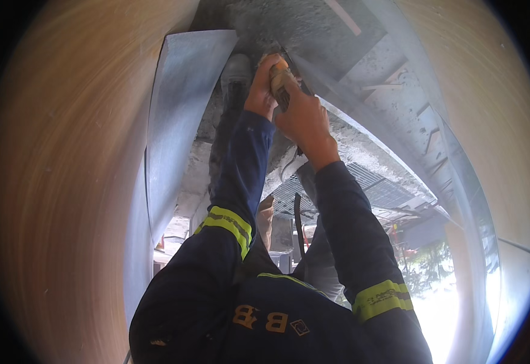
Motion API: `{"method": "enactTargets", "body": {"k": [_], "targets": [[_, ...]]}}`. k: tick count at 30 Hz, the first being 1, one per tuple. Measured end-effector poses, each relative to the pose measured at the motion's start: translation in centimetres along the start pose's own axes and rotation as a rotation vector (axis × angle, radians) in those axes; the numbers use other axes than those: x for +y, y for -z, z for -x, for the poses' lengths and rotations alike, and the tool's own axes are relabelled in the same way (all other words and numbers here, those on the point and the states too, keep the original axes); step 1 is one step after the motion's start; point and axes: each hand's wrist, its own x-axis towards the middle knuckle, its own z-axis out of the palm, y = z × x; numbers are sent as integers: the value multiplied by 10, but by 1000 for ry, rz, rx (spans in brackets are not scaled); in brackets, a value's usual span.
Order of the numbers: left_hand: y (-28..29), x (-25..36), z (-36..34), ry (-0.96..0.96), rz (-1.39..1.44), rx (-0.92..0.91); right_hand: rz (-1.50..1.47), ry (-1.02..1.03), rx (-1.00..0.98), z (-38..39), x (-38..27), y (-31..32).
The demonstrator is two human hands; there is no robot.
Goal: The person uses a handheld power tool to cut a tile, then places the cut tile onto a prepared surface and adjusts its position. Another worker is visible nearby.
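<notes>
Both my hands are raised ahead of me around a dusty brown-and-orange power tool (281, 82); it looks like a grinder, but its working end is hidden. My left hand (261, 88) closes round its far left side. Just nearer and to the right, my right hand (307, 118) wraps the tool's body, its fingers bent over it. Beyond the tool lies a grey, dust-covered surface (313, 30). Dark blue sleeves with yellow reflective bands cover both arms.
A pale grey metal plate (186, 91) stands close on the left. Smooth tan curved walls (65, 182) rise on both sides. Below my arms, metal grating (374, 185) and a dark strip (299, 227) show near my legs. Bright daylight enters at the lower right. The air looks hazy.
</notes>
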Motion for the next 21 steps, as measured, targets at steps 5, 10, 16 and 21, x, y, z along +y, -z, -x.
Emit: {"method": "enactTargets", "body": {"k": [5,10,16,21], "targets": [[0,-3,1,16,11,21,1,42,28,0,7,-5],[-8,2,3,19,-5,27,17,26,26,-4,5,-5],[2,-1,-6,13,9,-11,43,26,17,-7,3,-7],[0,-5,1,10,3,16,76,15,3,-5,-1,-2]]}}
